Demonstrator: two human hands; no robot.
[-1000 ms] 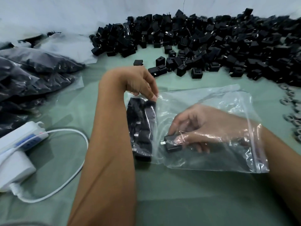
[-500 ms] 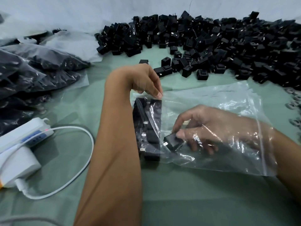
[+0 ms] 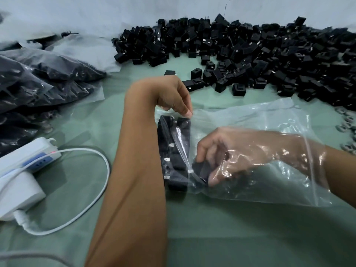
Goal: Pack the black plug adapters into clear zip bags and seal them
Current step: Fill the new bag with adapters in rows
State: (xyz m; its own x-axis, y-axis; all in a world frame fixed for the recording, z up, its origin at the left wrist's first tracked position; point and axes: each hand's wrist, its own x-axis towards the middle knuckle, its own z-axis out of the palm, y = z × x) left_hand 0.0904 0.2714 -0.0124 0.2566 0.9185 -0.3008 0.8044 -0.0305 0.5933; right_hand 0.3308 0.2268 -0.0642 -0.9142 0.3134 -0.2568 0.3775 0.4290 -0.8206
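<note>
A clear zip bag (image 3: 260,120) lies on the green table, its mouth toward the right. My left hand (image 3: 173,95) pinches the bag's upper left corner above a row of black plug adapters (image 3: 177,151) stacked along the closed end. My right hand (image 3: 231,155) is inside the bag through the mouth, fingers closed around one black adapter (image 3: 201,169) beside that row. A large heap of loose black adapters (image 3: 250,49) runs across the far side of the table.
Filled bags of black adapters (image 3: 38,79) are piled at the left. A white power strip with cord (image 3: 28,160) lies at the lower left. Small grey ring-shaped parts (image 3: 346,122) sit at the right edge. A white sheet covers the back.
My right hand has pushed the held adapter further left inside the bag, up against the stacked row. My left hand keeps its pinch on the bag's corner.
</note>
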